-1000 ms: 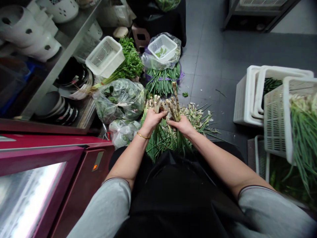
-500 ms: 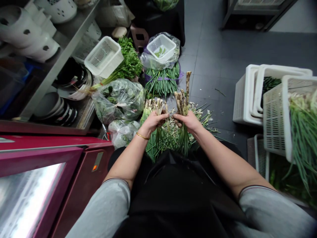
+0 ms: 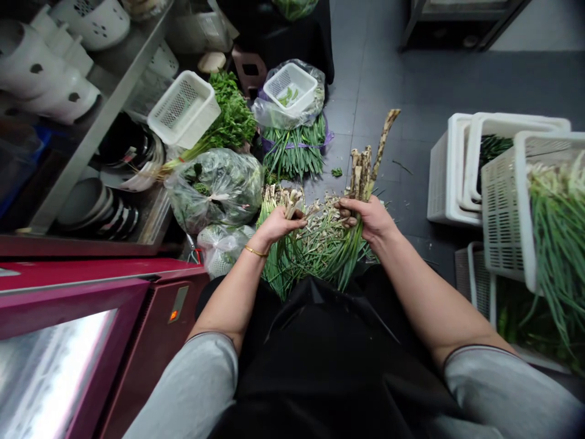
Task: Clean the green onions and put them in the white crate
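Note:
My right hand (image 3: 368, 218) is closed around a bunch of green onions (image 3: 361, 172), their brown, soil-stained white ends pointing up and away. One stalk sticks out farther than the others, leaning right. My left hand (image 3: 281, 225), with a gold bracelet at the wrist, is closed on a few paler green onions (image 3: 293, 204). A thin strip of peel seems to stretch between the fingers of both hands. Below them lies a heap of green onions and peelings (image 3: 315, 244) on the floor, against my black apron (image 3: 320, 353).
A tied plastic bag of greens (image 3: 217, 190) and a white basket (image 3: 185, 110) lie to the left, beside a metal shelf and a red refrigerator (image 3: 178, 329). Ahead, a small white basket (image 3: 291, 90) tops bundled green stalks (image 3: 295, 146). White crates (image 3: 503, 213) at right hold green onions (image 3: 557, 231).
My hands have moved apart. The right one has gone to the right with its bunch, whose long stalk now leans right; the left one has shifted slightly left.

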Tool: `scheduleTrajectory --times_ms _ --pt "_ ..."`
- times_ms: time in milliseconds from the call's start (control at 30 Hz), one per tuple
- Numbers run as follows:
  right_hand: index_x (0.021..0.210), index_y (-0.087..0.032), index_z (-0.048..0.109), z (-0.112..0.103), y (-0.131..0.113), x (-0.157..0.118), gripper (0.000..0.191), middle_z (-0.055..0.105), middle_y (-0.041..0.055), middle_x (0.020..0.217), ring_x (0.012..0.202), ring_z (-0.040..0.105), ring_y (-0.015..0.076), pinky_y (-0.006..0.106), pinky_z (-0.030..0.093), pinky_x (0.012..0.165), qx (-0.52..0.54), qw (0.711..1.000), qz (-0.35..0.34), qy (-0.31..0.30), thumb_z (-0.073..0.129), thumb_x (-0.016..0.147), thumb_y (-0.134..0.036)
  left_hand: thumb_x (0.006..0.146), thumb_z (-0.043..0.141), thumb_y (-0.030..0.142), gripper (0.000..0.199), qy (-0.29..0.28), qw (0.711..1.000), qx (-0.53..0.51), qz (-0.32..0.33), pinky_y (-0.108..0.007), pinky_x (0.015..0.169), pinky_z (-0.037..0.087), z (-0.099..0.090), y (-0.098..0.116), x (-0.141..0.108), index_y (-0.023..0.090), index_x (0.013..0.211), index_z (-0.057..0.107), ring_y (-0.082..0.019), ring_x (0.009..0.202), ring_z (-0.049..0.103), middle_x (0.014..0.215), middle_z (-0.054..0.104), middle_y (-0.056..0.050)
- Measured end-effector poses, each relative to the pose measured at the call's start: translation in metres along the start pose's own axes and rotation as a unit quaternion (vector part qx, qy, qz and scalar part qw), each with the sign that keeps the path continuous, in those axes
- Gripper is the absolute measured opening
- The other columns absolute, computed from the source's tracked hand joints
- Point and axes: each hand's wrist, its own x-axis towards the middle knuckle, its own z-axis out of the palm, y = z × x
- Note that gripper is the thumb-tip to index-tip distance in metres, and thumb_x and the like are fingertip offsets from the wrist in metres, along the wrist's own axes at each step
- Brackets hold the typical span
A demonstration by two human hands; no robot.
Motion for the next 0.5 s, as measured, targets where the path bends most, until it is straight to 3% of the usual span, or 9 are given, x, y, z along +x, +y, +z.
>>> scheduleTrajectory --times_ms 133,233,333,400,433,500 --pt "0.068 -0.015 0.063 -0.014 -0.012 -0.004 0.024 0.048 -0.0045 0.049 0.037 0.032 0.0029 0.020 0.032 0.037 0.029 0.999 -0.036 0.027 0.076 0.060 -0.033 0.054 0.079 0.024 0.021 0.022 0.998 0.063 -0.011 -0.022 0.051 0.030 -0.006 -0.007 0.003 0.012 0.059 0.062 -0.008 0.051 0.043 0.054 0.052 0.003" --pt "0.070 -0.015 0.065 -0.029 -0.016 0.001 0.027 0.055 -0.0004 0.054 0.040 0.039 0.0071 0.023 0.032 0.039 -0.077 0.991 -0.081 0.076 0.075 0.062 -0.039 0.056 0.080 0.031 0.026 0.050 0.998 -0.001 -0.050 -0.022 0.044 0.023 -0.006 -0.005 0.003 0.013 0.061 0.062 -0.006 0.044 0.037 0.050 0.048 0.004" --pt "0.067 -0.016 0.065 -0.038 -0.007 0.012 0.025 0.060 0.0029 0.058 0.051 0.050 0.0135 0.025 0.036 0.045 -0.299 0.933 -0.130 0.151 0.077 0.059 -0.036 0.052 0.084 0.036 0.035 0.088 0.989 -0.100 -0.064 -0.022 0.040 0.019 0.000 0.004 0.002 0.012 0.066 0.064 -0.004 0.040 0.033 0.049 0.044 0.006" --pt "0.066 -0.017 0.065 -0.036 0.003 0.019 0.024 0.061 0.0034 0.061 0.060 0.056 0.0169 0.025 0.040 0.051 -0.381 0.890 -0.169 0.187 0.077 0.060 -0.036 0.050 0.086 0.038 0.039 0.100 0.983 -0.144 -0.050 -0.021 0.039 0.018 0.009 0.010 0.002 0.011 0.071 0.067 -0.004 0.039 0.033 0.049 0.044 0.006" --pt "0.068 -0.017 0.066 -0.031 0.008 0.020 0.024 0.062 0.0036 0.063 0.062 0.057 0.0175 0.026 0.041 0.053 -0.383 0.886 -0.183 0.186 0.075 0.063 -0.039 0.051 0.086 0.039 0.041 0.104 0.981 -0.158 -0.041 -0.021 0.038 0.018 0.015 0.012 0.003 0.011 0.074 0.068 -0.004 0.040 0.035 0.050 0.045 0.005" --pt "0.080 -0.016 0.068 -0.018 0.019 0.020 0.031 0.062 0.0025 0.063 0.058 0.056 0.0161 0.026 0.041 0.051 -0.336 0.914 -0.181 0.140 0.072 0.067 -0.044 0.053 0.085 0.041 0.042 0.116 0.978 -0.171 -0.025 -0.021 0.037 0.020 0.026 0.015 0.003 0.010 0.077 0.069 -0.006 0.041 0.042 0.052 0.050 0.003"
